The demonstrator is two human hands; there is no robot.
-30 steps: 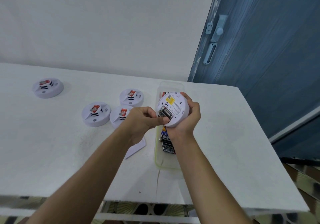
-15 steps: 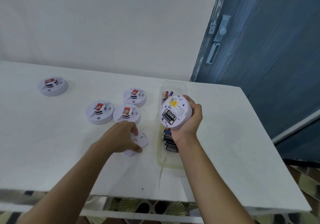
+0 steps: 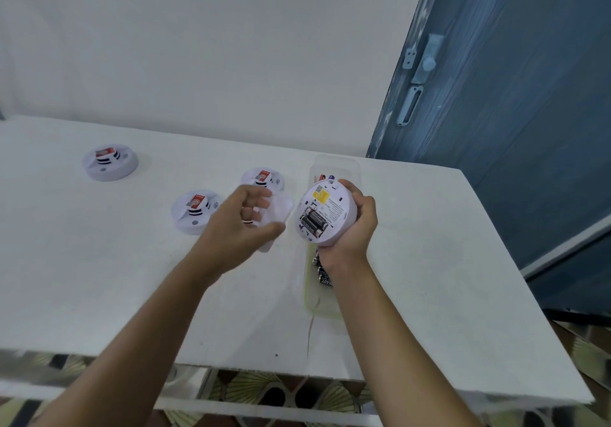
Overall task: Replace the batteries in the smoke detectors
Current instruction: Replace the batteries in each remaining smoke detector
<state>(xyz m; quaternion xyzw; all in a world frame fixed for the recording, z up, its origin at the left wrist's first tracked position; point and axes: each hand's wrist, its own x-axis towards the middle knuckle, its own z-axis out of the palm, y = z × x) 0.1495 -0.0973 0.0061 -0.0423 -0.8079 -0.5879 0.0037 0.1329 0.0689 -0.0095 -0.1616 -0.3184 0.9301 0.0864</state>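
My right hand [image 3: 362,225] grips a round white smoke detector [image 3: 330,210], tilted back-side up, above the tray. Its open bay shows black batteries [image 3: 312,223] side by side below a yellow label. My left hand [image 3: 243,225], blurred by motion, holds a white cover plate [image 3: 279,210] in curled fingers just left of the detector. Three more detectors lie face up on the white table [image 3: 413,261]: far left [image 3: 110,162], middle [image 3: 195,210] and behind my left hand [image 3: 263,178].
A clear plastic tray [image 3: 334,165] runs front to back under my right hand, with several black batteries [image 3: 323,276] in it. A blue door [image 3: 512,129] stands at the right. The table's front edge is close to me.
My left hand left the detector, went down to the cover plate on the table, and has lifted it up toward the detector. My right hand has kept hold of the detector.
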